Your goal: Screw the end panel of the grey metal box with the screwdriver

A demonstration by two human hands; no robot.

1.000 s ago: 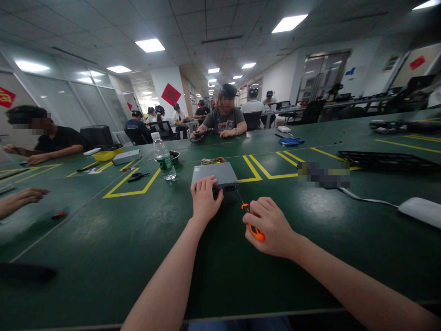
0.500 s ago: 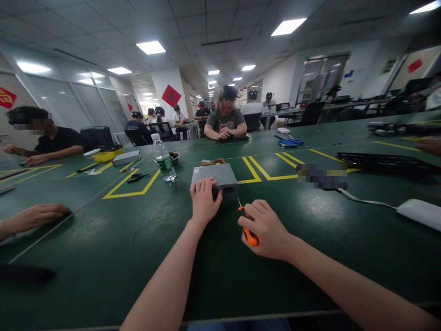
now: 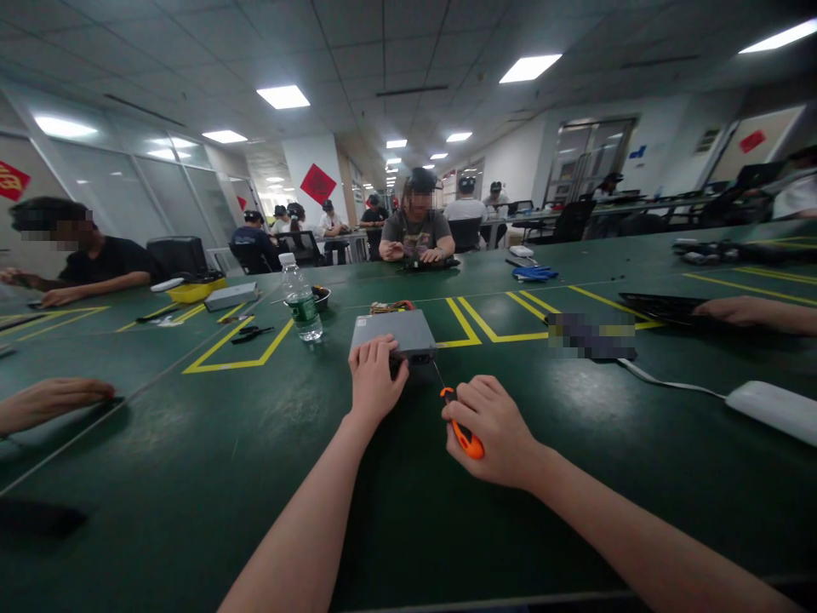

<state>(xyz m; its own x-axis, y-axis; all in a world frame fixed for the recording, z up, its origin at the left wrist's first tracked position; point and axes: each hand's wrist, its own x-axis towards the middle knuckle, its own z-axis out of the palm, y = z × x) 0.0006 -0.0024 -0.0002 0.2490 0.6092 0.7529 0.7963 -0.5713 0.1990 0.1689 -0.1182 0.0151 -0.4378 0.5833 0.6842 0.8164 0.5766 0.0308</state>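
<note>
A grey metal computer power supply (image 3: 412, 330) lies on the green table in front of me, its coloured cables (image 3: 391, 306) bunched behind it. My left hand (image 3: 376, 370) grips its near left side, fingers over the top and thumb against the front face. In my right hand (image 3: 488, 426) is an orange and black screwdriver (image 3: 469, 441), held around the handle. Its thin shaft points up and left, with the tip at the front right corner of the power supply. Whether the tip sits in a screw is too small to tell.
A water bottle (image 3: 301, 298) stands left of the power supply, before a small bowl (image 3: 321, 298). To the right are a white power strip (image 3: 772, 410) with its cable and a black panel (image 3: 660, 311) under a co-worker's hand (image 3: 753, 313). Another person's hand (image 3: 57, 404) is at left.
My hands keep their holds, and the screwdriver tip stays at the same corner. At right, a co-worker's hand has reached onto the black panel. The view has shifted slightly.
</note>
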